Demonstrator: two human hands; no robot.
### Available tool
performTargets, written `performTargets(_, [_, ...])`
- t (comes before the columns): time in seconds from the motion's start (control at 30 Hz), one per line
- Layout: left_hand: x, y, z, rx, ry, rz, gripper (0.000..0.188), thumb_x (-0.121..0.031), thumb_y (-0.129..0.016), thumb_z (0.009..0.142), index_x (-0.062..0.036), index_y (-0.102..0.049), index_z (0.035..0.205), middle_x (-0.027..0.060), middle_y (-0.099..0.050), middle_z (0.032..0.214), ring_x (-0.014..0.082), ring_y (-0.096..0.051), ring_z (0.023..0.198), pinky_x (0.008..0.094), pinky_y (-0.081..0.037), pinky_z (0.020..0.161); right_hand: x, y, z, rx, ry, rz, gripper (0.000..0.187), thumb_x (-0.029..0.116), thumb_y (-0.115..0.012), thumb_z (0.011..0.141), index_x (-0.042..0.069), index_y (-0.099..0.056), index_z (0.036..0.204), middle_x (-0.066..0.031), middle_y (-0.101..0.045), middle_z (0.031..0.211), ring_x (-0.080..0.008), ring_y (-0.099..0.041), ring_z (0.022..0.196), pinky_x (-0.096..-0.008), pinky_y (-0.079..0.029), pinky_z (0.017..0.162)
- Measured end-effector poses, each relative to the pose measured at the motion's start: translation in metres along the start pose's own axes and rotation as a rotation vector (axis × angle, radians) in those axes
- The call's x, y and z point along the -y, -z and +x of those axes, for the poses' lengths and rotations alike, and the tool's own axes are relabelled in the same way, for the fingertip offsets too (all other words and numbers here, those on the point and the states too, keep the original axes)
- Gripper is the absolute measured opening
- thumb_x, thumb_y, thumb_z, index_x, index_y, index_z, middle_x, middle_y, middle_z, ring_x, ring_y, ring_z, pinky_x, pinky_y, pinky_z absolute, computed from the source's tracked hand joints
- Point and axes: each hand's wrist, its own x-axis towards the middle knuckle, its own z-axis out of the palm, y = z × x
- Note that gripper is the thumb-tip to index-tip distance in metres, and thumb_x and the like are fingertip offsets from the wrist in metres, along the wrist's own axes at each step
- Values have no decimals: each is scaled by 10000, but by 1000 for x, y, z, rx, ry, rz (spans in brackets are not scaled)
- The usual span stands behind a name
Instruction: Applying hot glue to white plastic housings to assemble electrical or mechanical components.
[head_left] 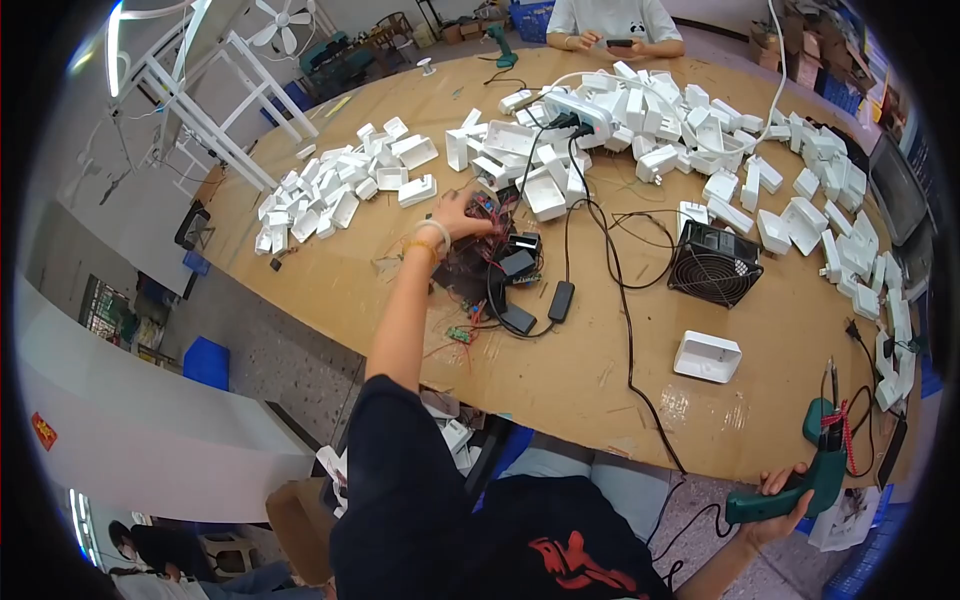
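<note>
My left hand [460, 218] reaches far over the table, its fingers curled into a heap of small circuit boards with red and black wires [490, 208]. What it grips there, if anything, is hidden. Beside that heap lie black adapters [518, 264] and dark cables. At the lower right, my right hand [783, 497] wraps round the handle of a green soldering gun [825, 470], its tip pointing up and away from me. A white open plastic case [707, 357] rests alone on the table between my hands.
White plastic cases [350, 175] lie in piles along the far and right sides. A black fan [713, 263] stands right of centre. Black cords cross the tabletop [590, 350] from a white power strip [578, 112]. Across the table, a person [615, 28] holds a phone.
</note>
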Motion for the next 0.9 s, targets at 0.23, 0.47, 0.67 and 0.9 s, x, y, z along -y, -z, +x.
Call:
performTargets(0.23, [-9,37,-5,555,59,427,1374,-419,-911,516,-264,-65,1587,283,-144,1581,421,-339,1400,444,-373,1125,-6,-11,-12,-8,44,-58,438,414,-435,1031,14,-491,1200,-51,-479,710,-141,-472,650,-310,-467,742])
performTargets(0.47, [-10,-1,-50,285,-347,230,1304,-411,-908,510,-242,-139,1549,287,-325,1483,520,-264,1394,598,-284,1139,-16,-22,-6,-37,4,-96,443,420,-439,1024,13,-496,1188,-55,-488,713,-140,-484,654,-318,-469,751])
performTargets(0.67, [-30,13,-48,295,-264,439,1195,-351,-893,508,-173,-235,1490,238,-465,1353,466,-426,1268,499,-407,1068,-21,-35,-4,-35,-5,-76,445,420,-433,1027,11,-490,1191,-55,-488,717,-140,-490,661,-318,-469,767])
performTargets(0.9, [38,86,-47,120,-245,321,647,-150,-780,693,-167,-473,1262,136,-655,897,334,-630,879,435,-514,782,-19,-31,-11,-14,-6,-13,423,398,-426,1042,14,-469,1214,-52,-473,731,-136,-500,675,-312,-481,820])
